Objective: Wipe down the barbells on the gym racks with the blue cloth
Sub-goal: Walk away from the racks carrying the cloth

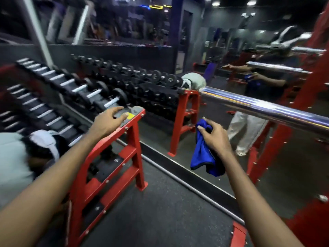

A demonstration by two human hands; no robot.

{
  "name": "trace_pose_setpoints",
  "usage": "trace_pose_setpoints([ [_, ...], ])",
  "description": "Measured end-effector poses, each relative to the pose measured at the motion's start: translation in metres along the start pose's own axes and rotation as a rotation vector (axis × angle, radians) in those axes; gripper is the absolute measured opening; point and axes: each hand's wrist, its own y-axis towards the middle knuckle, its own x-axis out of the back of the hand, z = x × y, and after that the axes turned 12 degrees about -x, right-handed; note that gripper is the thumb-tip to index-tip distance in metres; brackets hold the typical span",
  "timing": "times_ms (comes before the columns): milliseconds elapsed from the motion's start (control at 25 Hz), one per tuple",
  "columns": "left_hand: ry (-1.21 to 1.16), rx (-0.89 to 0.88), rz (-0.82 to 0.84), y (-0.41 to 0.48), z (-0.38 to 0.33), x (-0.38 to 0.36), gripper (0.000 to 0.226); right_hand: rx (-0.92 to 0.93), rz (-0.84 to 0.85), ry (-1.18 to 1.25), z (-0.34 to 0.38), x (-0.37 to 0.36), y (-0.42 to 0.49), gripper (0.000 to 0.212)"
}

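A thick chrome barbell (267,108) runs from the centre to the right edge at about chest height, on a red rack (313,77). Two more chrome bars (277,67) lie higher on the same rack. My right hand (214,138) is shut on the bunched blue cloth (203,155), which hangs down below the barbell and left of it, not touching it. My left hand (108,120) rests with spread fingers on the top end of the red dumbbell rack (131,139), next to a yellow sticker (130,116).
Rows of black dumbbells (89,90) fill the red rack on the left. A wall mirror (222,77) straight ahead doubles the rack and shows a person's reflection. A pale bag (16,157) sits at the left edge. Dark rubber floor (169,211) lies below.
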Motion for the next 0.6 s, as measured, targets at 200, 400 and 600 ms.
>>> trace_pose_setpoints([
  [200,0.222,0.157,-0.061,-0.073,0.053,0.096,0.045,0.179,0.203,-0.05,0.059,-0.065,-0.02,0.049],
  [400,0.355,0.305,-0.168,-0.158,0.091,0.202,0.047,0.344,0.35,-0.058,0.141,-0.144,-0.057,0.047],
  [600,0.476,0.452,-0.285,-0.25,0.104,0.289,0.051,0.558,0.53,-0.016,0.24,-0.225,-0.125,0.046],
])
